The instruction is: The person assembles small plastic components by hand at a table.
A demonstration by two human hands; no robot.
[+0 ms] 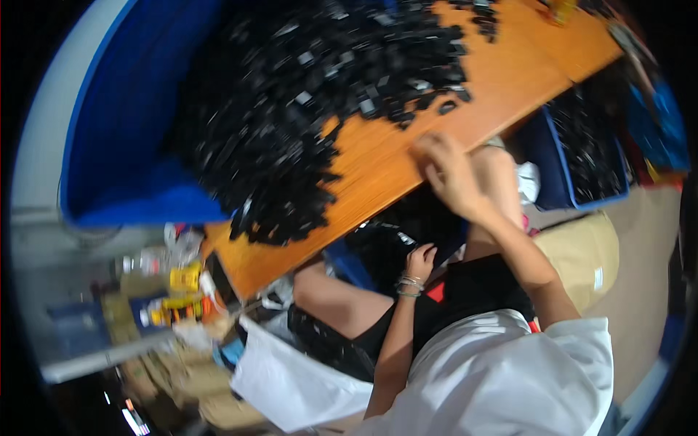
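Note:
A large heap of small black plastic pieces (363, 58) covers much of the wooden table (378, 156), some with pale, shiny faces. My right hand (452, 174) is over the table's near edge, blurred by motion; its fingers are loosely bent, the thumb stands apart, and nothing shows between them. One black piece (447, 107) lies just beyond it, apart from the heap. Lower down, in front of my lap, my left hand (420, 261) has its fingers curled beside a dark bin (374, 254) under the table edge. What those fingers hold, if anything, is hidden.
A big blue bin (109, 138) lies tipped at the left, its mouth against the heap. At the right stands another blue bin (563, 160) with black pieces inside. A tan sack (582, 254) rests near my right leg; a white bag (291, 381) lies at lower left.

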